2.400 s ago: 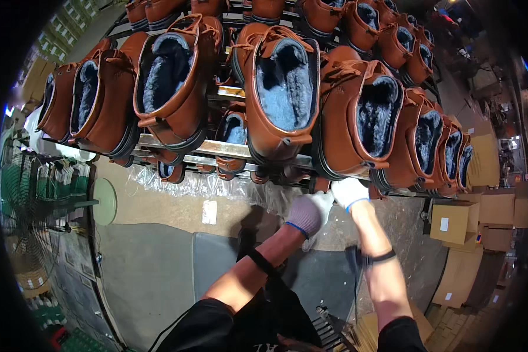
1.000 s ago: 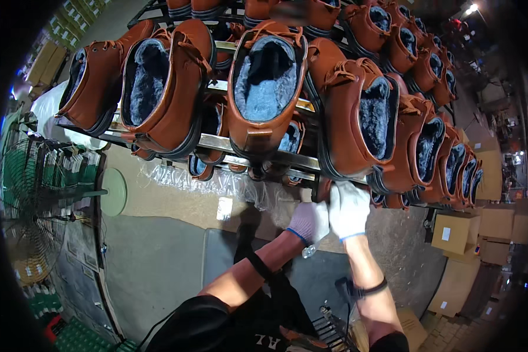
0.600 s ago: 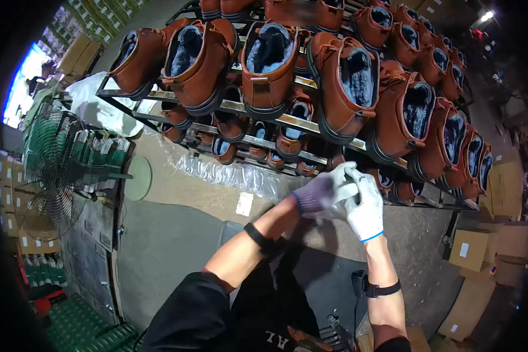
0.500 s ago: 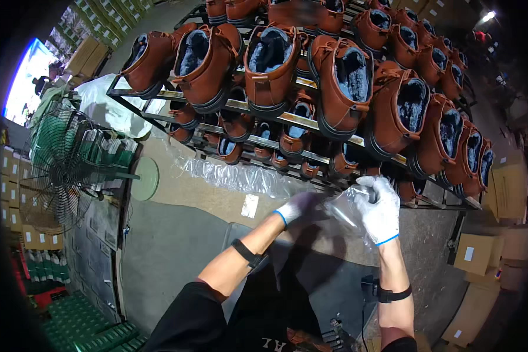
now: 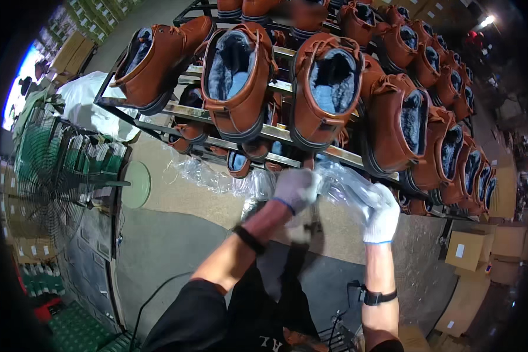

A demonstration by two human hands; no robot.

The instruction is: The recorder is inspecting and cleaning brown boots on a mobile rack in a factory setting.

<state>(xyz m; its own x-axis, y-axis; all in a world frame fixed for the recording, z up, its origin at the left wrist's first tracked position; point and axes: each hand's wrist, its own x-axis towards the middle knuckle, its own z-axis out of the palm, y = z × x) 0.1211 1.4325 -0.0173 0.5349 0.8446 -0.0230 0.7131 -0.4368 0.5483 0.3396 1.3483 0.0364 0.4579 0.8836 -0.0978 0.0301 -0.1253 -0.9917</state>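
Note:
A clear, crinkled plastic bag (image 5: pixel 349 189) stretches between my two hands, in front of the shoe rack's lower bars. My right hand (image 5: pixel 382 214), in a white knit glove, grips its right end. At the other end my left hand (image 5: pixel 298 189), gloved too and slightly blurred, is closed on the plastic. Just above stand brown leather shoes with fluffy blue-grey lining, heels toward me; the nearest are one shoe (image 5: pixel 328 88) and its neighbour (image 5: pixel 237 79). The bag looks flat, but its contents are hard to make out.
The metal rack (image 5: pixel 176 110) carries several tiers of shoes. More clear plastic (image 5: pixel 202 176) lies on the floor beneath it. At left stand a large fan (image 5: pixel 56 182) and a round pale-green stool top (image 5: pixel 136 184). Cardboard boxes (image 5: pixel 466 249) are stacked at right.
My left hand has moved up to the bag, which is now drawn out between both hands. The view has shifted, so the front shoes appear larger and nearer.

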